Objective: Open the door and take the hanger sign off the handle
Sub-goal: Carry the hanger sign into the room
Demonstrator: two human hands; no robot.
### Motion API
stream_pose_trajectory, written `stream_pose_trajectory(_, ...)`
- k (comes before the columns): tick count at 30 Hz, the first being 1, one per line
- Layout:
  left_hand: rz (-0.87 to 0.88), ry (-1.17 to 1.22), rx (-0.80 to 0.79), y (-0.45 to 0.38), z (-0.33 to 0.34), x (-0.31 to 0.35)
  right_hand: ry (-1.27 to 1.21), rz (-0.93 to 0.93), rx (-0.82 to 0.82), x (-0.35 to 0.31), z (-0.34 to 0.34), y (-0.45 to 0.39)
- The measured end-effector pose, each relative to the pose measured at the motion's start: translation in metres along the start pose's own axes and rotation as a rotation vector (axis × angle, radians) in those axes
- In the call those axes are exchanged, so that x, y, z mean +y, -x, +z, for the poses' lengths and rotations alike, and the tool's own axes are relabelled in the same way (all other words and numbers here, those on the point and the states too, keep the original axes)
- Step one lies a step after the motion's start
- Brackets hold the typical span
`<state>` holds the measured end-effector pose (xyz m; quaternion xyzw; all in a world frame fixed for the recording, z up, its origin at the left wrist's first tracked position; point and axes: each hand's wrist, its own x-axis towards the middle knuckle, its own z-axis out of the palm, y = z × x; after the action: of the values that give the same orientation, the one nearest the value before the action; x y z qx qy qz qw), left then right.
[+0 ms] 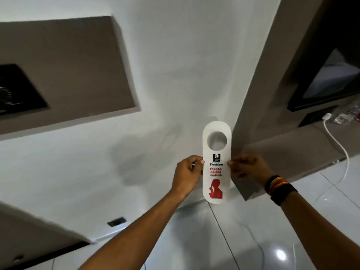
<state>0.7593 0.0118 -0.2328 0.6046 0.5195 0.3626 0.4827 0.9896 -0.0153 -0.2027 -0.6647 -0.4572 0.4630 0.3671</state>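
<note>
A white hanger sign [216, 184] with a round hole at its top and red "Please do not disturb" print is held upright in front of a white wall. My left hand [187, 175] pinches its left edge. On the opposite edge my right hand [248, 166] pinches it at the same height; that wrist wears dark bands. The sign hangs on nothing. No door handle shows in this view.
A grey-brown recessed panel [64, 69] with a dark screen [17, 90] is at the left. A grey column [259, 90] and ledge stand at the right, with a white cable [339, 147] and a dark framed opening [329, 82]. Glossy white floor tiles [243, 240] lie below.
</note>
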Motion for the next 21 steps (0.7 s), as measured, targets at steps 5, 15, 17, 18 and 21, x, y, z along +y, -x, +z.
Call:
stream_pose_trajectory(5, -0.240, 0.036, -0.154, -0.039, 0.091, -0.003, -0.018, 0.171, 0.146, 0.077, -0.062, -0.025)
stream_pose_trajectory(15, -0.473, 0.003, -0.495, -0.082, 0.207, -0.004, -0.180, 0.356, 0.337, 0.156, -0.125, -0.052)
stream_pose_trajectory(17, -0.485, 0.003, -0.500, -0.096, 0.220, -0.006, -0.187, 0.370, 0.362, 0.165, -0.131, -0.066)
stream_pose_trajectory(18, -0.500, -0.003, -0.509, -0.104, 0.226, -0.007, -0.192, 0.379, 0.375, 0.167, -0.134, -0.075)
stream_pose_trajectory(21, -0.516, 0.018, -0.517, -0.121, 0.240, -0.008, -0.175, 0.386, 0.413, 0.171, -0.140, -0.101)
